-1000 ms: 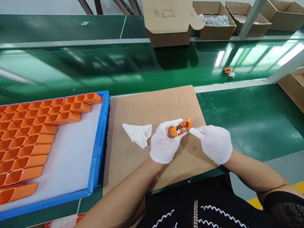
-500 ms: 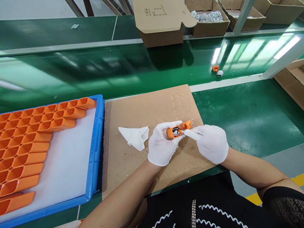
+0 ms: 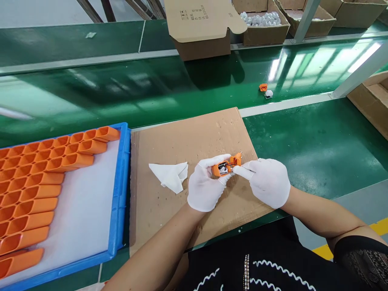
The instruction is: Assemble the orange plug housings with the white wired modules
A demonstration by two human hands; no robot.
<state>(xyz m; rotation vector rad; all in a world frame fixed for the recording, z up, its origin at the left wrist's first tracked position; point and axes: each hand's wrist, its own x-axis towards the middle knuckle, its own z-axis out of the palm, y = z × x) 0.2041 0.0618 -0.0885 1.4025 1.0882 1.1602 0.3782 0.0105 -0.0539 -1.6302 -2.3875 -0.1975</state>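
Both my hands wear white gloves and meet over a cardboard sheet (image 3: 169,137). My left hand (image 3: 206,186) is closed around a small orange plastic housing (image 3: 216,169), its open side up, with dark and white parts inside. An orange end piece (image 3: 235,160) with thin metal pins sits at the housing's right end, apparently linked by wires. My right hand (image 3: 269,182) points its pinched fingertips at the housing's right edge, close to the end piece. What those fingertips hold, if anything, is hidden. A folded white cloth (image 3: 171,177) lies left of my hands.
On the left, a blue tray (image 3: 117,194) bears rows of orange sleeves (image 3: 42,190). A small orange piece (image 3: 263,87) and a white domed part (image 3: 268,94) lie on the green belt (image 3: 145,93). Behind it stand cardboard boxes, one with white parts (image 3: 261,19). A metal post (image 3: 357,74) rises at right.
The small orange piece and white domed part have moved left along the belt. My hands keep nearly the same hold; the whole view has shifted slightly.
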